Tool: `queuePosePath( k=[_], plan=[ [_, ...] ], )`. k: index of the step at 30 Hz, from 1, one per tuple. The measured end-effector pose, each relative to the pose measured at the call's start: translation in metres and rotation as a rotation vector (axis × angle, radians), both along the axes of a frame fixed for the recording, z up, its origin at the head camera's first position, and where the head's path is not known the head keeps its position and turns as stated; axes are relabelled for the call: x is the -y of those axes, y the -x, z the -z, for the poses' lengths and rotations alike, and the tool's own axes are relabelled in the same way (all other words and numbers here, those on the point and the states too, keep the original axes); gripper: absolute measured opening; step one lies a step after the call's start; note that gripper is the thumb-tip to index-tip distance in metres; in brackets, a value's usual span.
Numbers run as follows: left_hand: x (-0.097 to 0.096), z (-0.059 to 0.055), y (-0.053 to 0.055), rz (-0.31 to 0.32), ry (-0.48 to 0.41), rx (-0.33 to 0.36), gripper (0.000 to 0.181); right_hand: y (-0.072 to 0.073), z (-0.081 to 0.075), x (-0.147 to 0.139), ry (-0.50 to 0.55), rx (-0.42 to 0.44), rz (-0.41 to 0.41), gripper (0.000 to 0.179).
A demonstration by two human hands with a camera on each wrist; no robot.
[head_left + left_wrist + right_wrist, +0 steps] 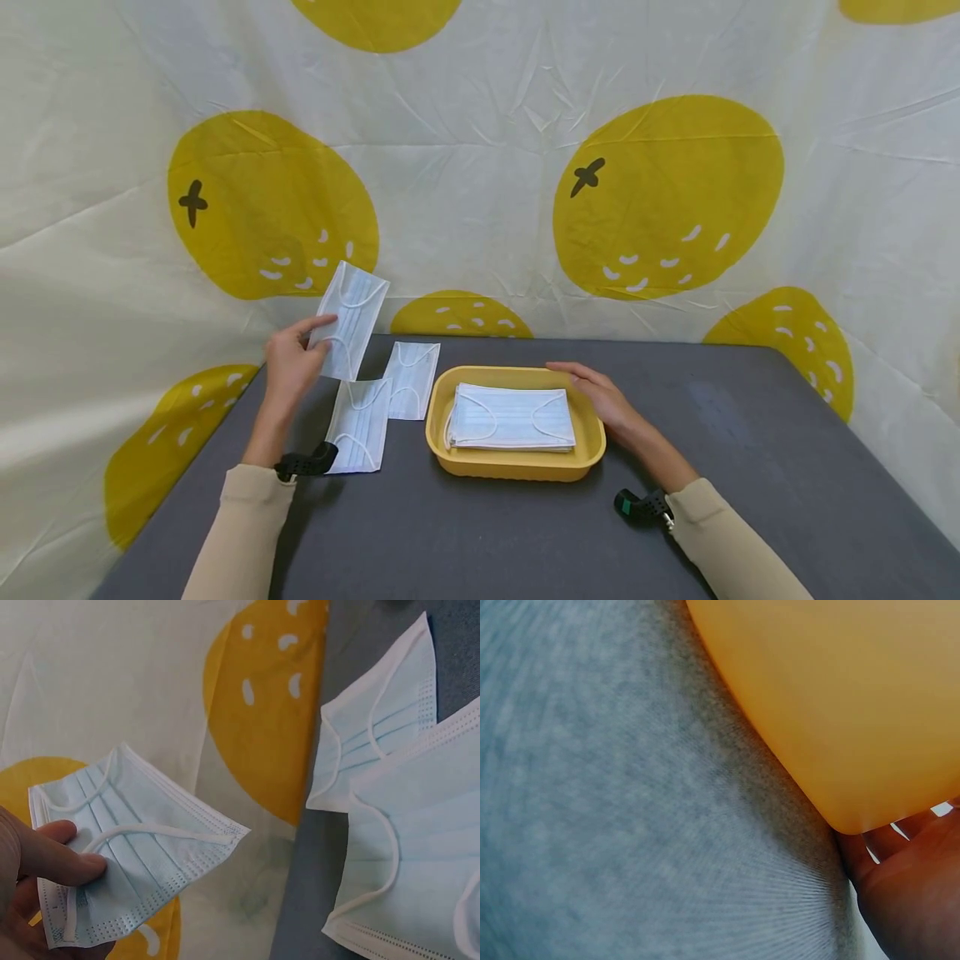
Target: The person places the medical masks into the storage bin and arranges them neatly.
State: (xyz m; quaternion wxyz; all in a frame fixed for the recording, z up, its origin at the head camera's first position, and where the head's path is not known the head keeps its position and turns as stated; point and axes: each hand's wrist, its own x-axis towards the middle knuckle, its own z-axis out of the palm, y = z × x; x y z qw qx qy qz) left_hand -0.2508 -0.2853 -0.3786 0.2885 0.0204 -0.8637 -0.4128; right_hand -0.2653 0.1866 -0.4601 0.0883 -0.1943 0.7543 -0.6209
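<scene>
My left hand (291, 357) pinches a light-blue face mask (356, 325) with white ear loops, raised above the left part of the table. In the left wrist view the thumb lies across the pleated front of this mask (142, 840), with fingers behind it. Two more face masks lie on the table near that hand, a farther one (414, 379) and a nearer one (362, 433). To their right, a yellow tray (517, 468) holds a stack of face masks (513, 417). Against the tray's right side rests my right hand (606, 404), fingers extended along its far corner.
The dark grey table (480, 542) ends at a white curtain (465, 200) printed with yellow fruit, close behind the tray. Black wrist cameras are strapped on both wrists, the right one (641, 507) just over the tabletop.
</scene>
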Motion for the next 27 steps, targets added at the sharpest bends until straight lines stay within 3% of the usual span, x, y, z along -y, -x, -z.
queuePosePath(
  k=[9,17,27],
  plan=[
    [-0.016,-0.007,-0.005,0.077,-0.122,0.083,0.038,-0.001,-0.001,-0.001,-0.005,-0.002,0.006,0.044],
    [-0.029,-0.014,-0.01,0.098,-0.13,0.083,0.036,0.001,-0.002,-0.001,-0.008,0.003,0.001,0.044],
    [-0.054,-0.011,-0.016,0.228,-0.155,0.108,0.036,0.001,0.001,-0.004,0.026,0.049,-0.011,0.044]
  ],
)
